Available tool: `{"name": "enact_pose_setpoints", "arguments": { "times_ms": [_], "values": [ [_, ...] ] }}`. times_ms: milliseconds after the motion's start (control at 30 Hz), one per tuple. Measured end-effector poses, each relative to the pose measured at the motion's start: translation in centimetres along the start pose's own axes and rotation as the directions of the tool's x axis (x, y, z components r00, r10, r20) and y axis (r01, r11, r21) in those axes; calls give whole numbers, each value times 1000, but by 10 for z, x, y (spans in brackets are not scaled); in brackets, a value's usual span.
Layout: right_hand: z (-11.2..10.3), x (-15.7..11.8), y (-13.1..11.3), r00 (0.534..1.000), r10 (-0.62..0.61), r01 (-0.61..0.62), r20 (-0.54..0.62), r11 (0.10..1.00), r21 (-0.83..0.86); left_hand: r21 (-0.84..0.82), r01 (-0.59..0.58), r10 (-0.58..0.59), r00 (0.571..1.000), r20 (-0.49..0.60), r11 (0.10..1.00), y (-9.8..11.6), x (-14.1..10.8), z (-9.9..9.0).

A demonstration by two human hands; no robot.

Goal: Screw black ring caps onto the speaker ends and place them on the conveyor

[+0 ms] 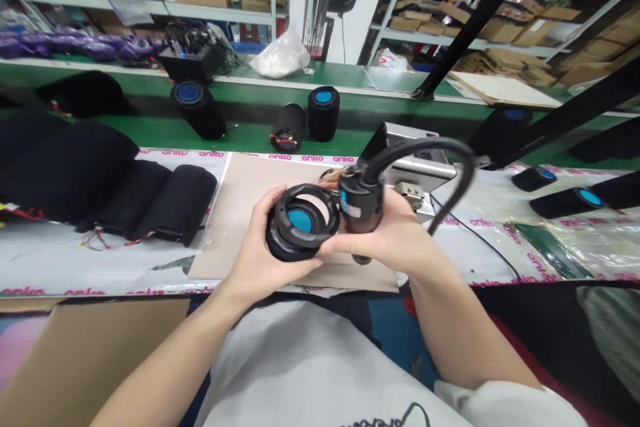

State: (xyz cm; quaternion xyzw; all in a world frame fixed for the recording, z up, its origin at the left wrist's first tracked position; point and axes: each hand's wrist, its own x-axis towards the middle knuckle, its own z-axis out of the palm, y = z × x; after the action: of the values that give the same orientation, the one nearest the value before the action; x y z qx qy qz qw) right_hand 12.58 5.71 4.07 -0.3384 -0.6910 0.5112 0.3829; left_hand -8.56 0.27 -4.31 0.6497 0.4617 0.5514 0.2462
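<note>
A black cylindrical speaker (293, 250) with a blue disc at its top end is gripped by my left hand (255, 253), fingers wrapped round its side. Over that end lies a tilted black ring (327, 203), its right edge pinched by my right hand (385, 233). The same hand also holds a black cylindrical tool (361, 203) with a thick curved cable against the palm. Both hands are above a beige cardboard sheet (235, 190) on the table. Whether the ring touches the speaker all the way round cannot be made out.
Black speaker bodies with loose wires (183, 203) lie at the left. More speakers (323, 113) stand on the green conveyor ahead. A silver-and-black box (420, 167) sits just beyond my right hand. A dark slanted post (475, 20) rises at the right. Shelves with cartons are behind.
</note>
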Motion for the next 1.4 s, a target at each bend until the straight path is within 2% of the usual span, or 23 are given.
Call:
{"name": "enact_pose_setpoints", "arguments": {
  "times_ms": [67, 133, 233, 333, 467, 567, 633, 667, 833, 900, 967, 1067, 1133, 1200, 1267, 1400],
  "values": [
    [5, -9, -2, 985, 12, -24, -171, 997, -68, 42, -33, 36, 997, -62, 999, -2, -3, 8],
    [10, -17, -2, 963, 17, -75, -268, 976, -206, 67, -114, 119, 990, -74, 991, -4, -5, 14],
    [20, -26, 2, 955, 59, -150, -290, 941, -302, 122, -214, 218, 976, -20, 969, -5, -5, 15],
    [24, -32, 3, 946, 128, -213, -298, 939, -270, 147, -194, 195, 981, 8, 970, -2, -3, 10],
    [8, -37, 0, 975, 142, -166, -174, 977, -136, 79, -123, 124, 992, -14, 989, 0, -1, 6],
    [-12, -31, -2, 999, -22, 15, -48, 990, -143, 61, -113, 113, 993, -10, 992, 1, -1, 6],
    [-22, -22, -2, 985, -159, 169, 61, 965, -202, 45, -123, 123, 992, -10, 991, 1, -1, 6],
    [-25, -17, -1, 975, -189, 211, 118, 953, -219, 39, -124, 125, 992, -8, 991, 1, -1, 6],
    [-26, 1, 2, 953, -118, 207, 277, 925, -318, 4, -127, 127, 992, 9, 992, -2, -2, 4],
    [-26, 2, 3, 937, -128, 227, 324, 931, -288, -29, -128, 128, 992, -19, 991, -6, -6, 7],
    [-25, -1, 2, 928, -172, 254, 330, 941, -225, -63, -98, 94, 994, -63, 993, -10, -11, 12],
    [-21, -10, -2, 931, -297, 340, 213, 917, -208, -80, 7, -15, 995, -96, 997, -14, -18, 18],
    [-15, -19, -6, 931, -355, 365, 87, 888, -281, -80, 39, -47, 995, -91, 996, -13, -20, 19],
    [-6, -26, -10, 925, -379, 362, 27, 859, -362, -107, 22, -28, 998, -58, 994, -10, -18, 18],
    [3, -31, -13, 932, -360, 347, 46, 845, -408, -169, 30, -33, 999, -15, 985, -5, -14, 13],
    [14, -35, -16, 947, -285, 322, 149, 850, -417, -221, 158, -145, 987, 75, 962, 5, -3, 0]
  ]
}}
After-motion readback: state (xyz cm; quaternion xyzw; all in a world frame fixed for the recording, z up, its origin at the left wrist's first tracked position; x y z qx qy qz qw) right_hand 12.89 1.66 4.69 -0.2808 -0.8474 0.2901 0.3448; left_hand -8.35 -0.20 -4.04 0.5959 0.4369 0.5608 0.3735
